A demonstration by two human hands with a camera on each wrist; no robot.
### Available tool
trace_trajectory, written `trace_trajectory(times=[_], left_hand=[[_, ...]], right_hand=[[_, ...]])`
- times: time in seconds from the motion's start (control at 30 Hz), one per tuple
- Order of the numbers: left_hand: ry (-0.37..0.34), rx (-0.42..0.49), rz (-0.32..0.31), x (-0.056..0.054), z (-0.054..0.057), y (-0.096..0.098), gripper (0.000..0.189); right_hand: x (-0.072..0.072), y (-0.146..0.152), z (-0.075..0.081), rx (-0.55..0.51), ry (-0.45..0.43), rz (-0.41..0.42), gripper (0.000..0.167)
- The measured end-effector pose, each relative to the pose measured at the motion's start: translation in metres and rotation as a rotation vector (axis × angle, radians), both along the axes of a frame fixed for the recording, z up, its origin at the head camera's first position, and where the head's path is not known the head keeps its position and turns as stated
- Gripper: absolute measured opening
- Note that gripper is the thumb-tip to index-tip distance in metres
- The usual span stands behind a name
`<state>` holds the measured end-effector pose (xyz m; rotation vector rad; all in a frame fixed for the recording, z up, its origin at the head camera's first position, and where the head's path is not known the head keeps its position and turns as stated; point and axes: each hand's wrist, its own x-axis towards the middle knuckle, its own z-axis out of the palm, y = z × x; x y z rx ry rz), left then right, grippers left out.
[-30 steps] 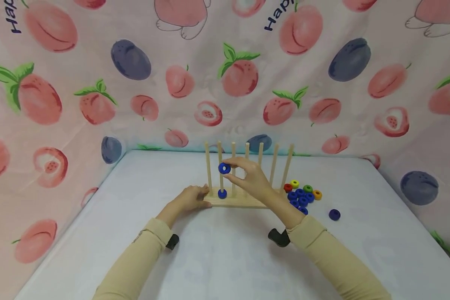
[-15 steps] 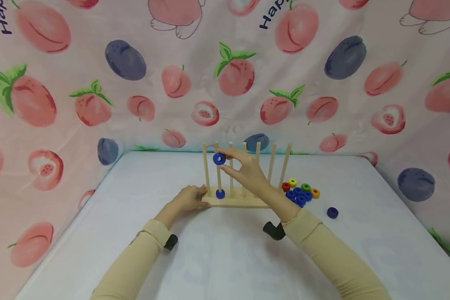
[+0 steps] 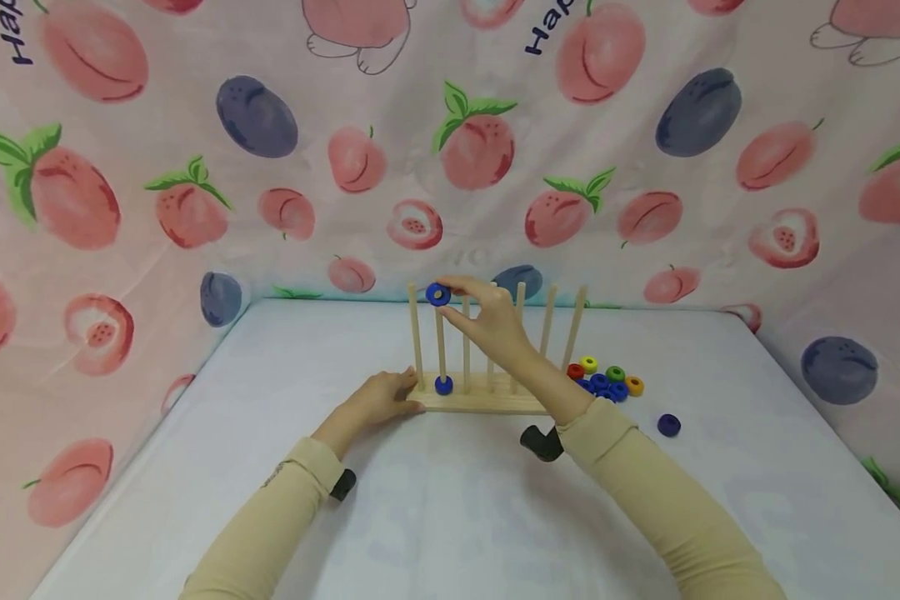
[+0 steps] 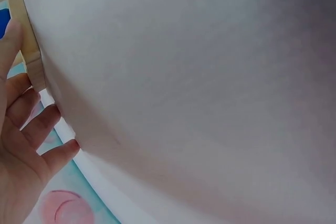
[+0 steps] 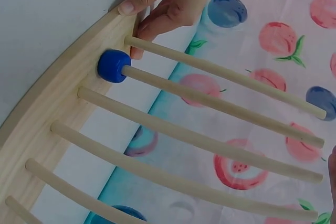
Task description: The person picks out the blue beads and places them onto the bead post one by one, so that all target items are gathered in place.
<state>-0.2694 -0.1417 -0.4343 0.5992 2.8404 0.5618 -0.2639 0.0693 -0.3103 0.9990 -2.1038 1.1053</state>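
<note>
A wooden stand (image 3: 487, 403) with a row of upright pegs sits on the table. My left hand (image 3: 378, 397) holds its left end, thumb along the front edge and fingers round the end, as the left wrist view and right wrist view also show. One blue bead (image 5: 112, 66) lies at the foot of the second peg from the left. Thumb and fingertips of my right hand (image 3: 498, 329) pinch another blue ring bead (image 3: 430, 295) at the top of that same peg. Its hole faces the head camera; whether the peg tip is inside I cannot tell.
Right of the stand lies a cluster of several blue beads (image 3: 598, 382) with a red (image 3: 575, 367), a yellow (image 3: 588, 361), a green (image 3: 615, 371) and an orange bead (image 3: 634, 380). A dark purple bead (image 3: 669, 425) lies apart. My right forearm crosses before the stand.
My right hand has raised the pinched blue bead from partway up the second peg to its top, moving slightly left. The left hand stays at the stand's end.
</note>
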Motion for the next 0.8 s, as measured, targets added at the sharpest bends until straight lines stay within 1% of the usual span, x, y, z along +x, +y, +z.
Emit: trace_trajectory(times=[0.2,0.3,0.4,0.47,0.6,0.8], left_hand=[[0.025,-0.043,-0.005,0.002,0.003,-0.002,0.067],[0.041,-0.068,-0.031,0.003,0.003,-0.002,0.067],[0.048,-0.067,-0.065,0.004,0.001,-0.001,0.066],[0.046,-0.063,-0.076,0.005,0.000,-0.001,0.065],[0.035,-0.060,-0.086,0.007,-0.002,-0.003,0.064],[0.046,-0.047,-0.112,0.005,-0.004,-0.007,0.063]], right_hand=[[-0.005,-0.001,0.006,0.028,0.006,-0.030,0.035],[-0.006,0.000,0.007,0.041,0.011,-0.042,0.035],[-0.008,0.001,0.008,0.055,0.018,-0.067,0.036],[-0.009,0.001,0.008,0.066,0.009,-0.077,0.036],[-0.010,0.002,0.008,0.082,-0.041,-0.090,0.037],[-0.014,0.000,0.010,0.088,-0.084,-0.120,0.039]])
